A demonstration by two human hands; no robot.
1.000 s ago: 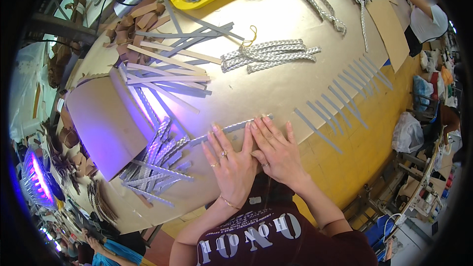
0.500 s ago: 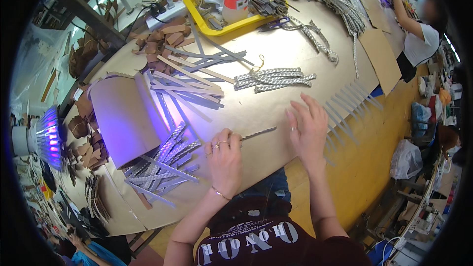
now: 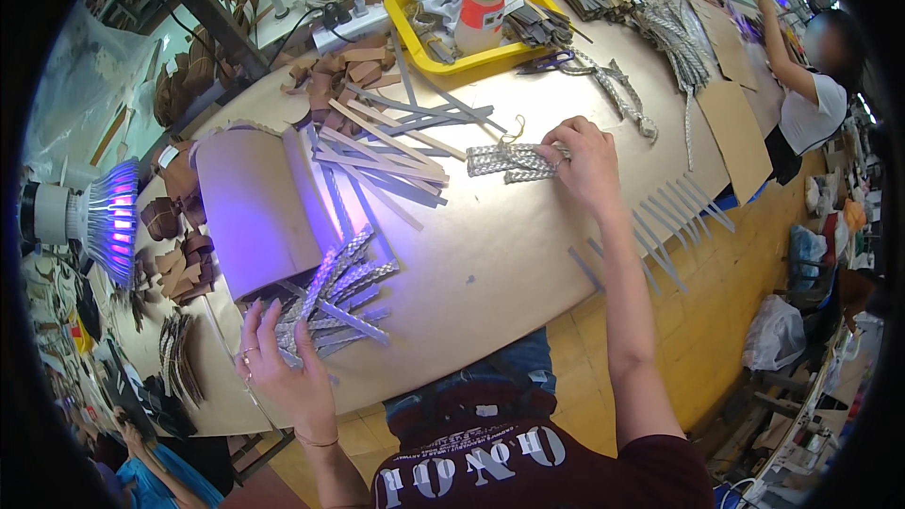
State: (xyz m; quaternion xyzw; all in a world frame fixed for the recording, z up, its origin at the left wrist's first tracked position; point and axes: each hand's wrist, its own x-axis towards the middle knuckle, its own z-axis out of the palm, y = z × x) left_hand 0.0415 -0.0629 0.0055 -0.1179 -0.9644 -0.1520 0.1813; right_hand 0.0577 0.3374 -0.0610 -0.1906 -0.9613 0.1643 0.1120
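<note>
Your right hand [image 3: 583, 162] sits in the upper middle of the frame, fingers bent over a small bundle of silver braided strips [image 3: 509, 160] on the desk [image 3: 490, 264]. It holds their right end. Your left hand [image 3: 273, 363] is at the lower left, fingers spread wide on a loose pile of braided strips [image 3: 335, 297] lit purple by the lamp [image 3: 99, 221] at the left edge. A curved sheet of card [image 3: 250, 207] stands just above that pile. The pile hangs close to the desk's near edge, so a push from your left hand could slide strips off onto the floor. The bundle looks loose, so a quick lift could let strips slip out.
</note>
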